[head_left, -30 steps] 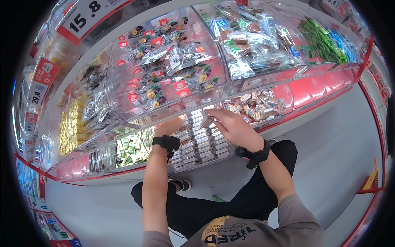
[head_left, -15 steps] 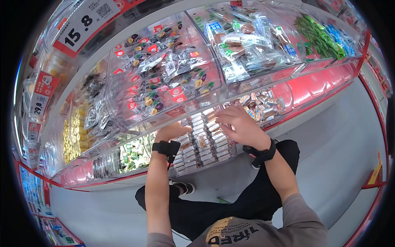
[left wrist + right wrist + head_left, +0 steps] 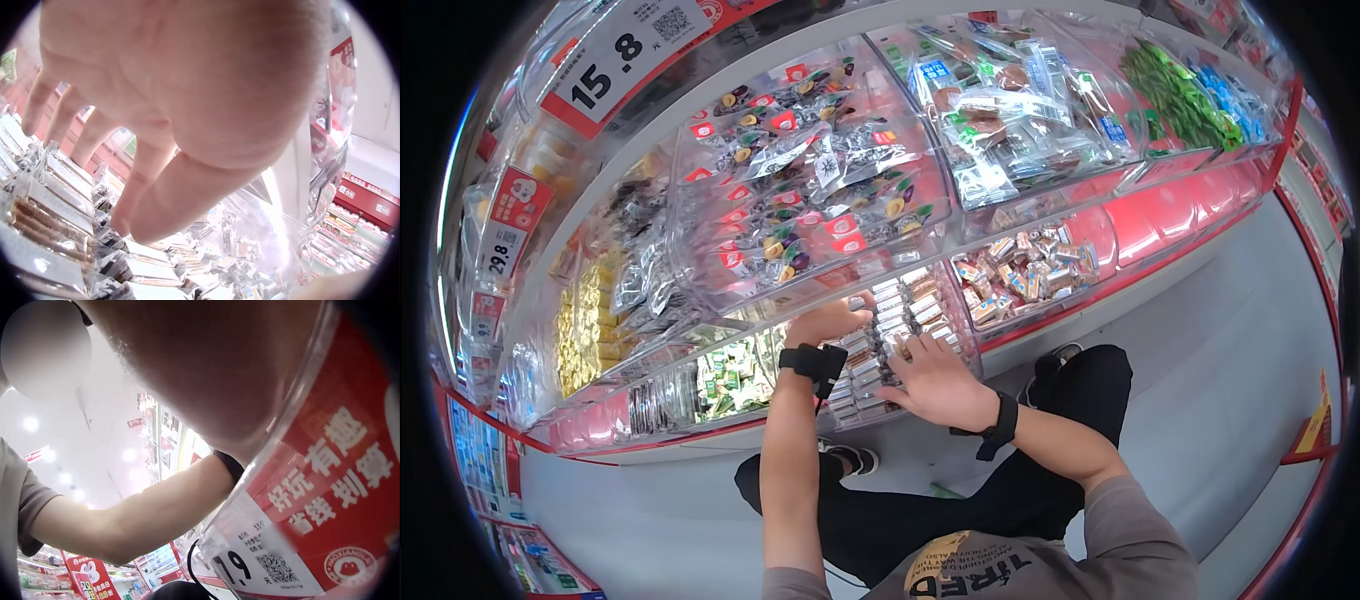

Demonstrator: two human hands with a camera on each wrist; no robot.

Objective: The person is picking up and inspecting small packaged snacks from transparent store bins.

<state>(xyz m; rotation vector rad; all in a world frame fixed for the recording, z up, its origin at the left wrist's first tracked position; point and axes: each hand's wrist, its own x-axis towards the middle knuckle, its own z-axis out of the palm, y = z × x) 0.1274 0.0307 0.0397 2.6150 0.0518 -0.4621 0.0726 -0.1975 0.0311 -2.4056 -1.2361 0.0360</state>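
Observation:
Rows of clear-wrapped snack bars (image 3: 862, 378) fill a clear bin on the lower shelf. My left hand (image 3: 828, 320) reaches over the far left part of these rows, under the upper shelf's edge. In the left wrist view its fingers point down to the wrapped bars (image 3: 53, 219), with thumb tip and index fingertip close together at the wrappers. My right hand (image 3: 940, 383) lies palm down over the front right of the rows, fingers extended and thumb out to the left. The right wrist view shows only its blurred underside (image 3: 212, 369) beside a price card.
Loose wrapped pieces (image 3: 1025, 270) lie heaped in the bin to the right. Green packets (image 3: 735, 380) stand to the left. Above, a clear upper bin (image 3: 840, 275) of dried-fruit packets overhangs. A red price card (image 3: 325, 481) sits on the lower bin's front.
My right hand has moved from the back right of the rows down and left to their front. The left hand has shifted slightly right over the bars.

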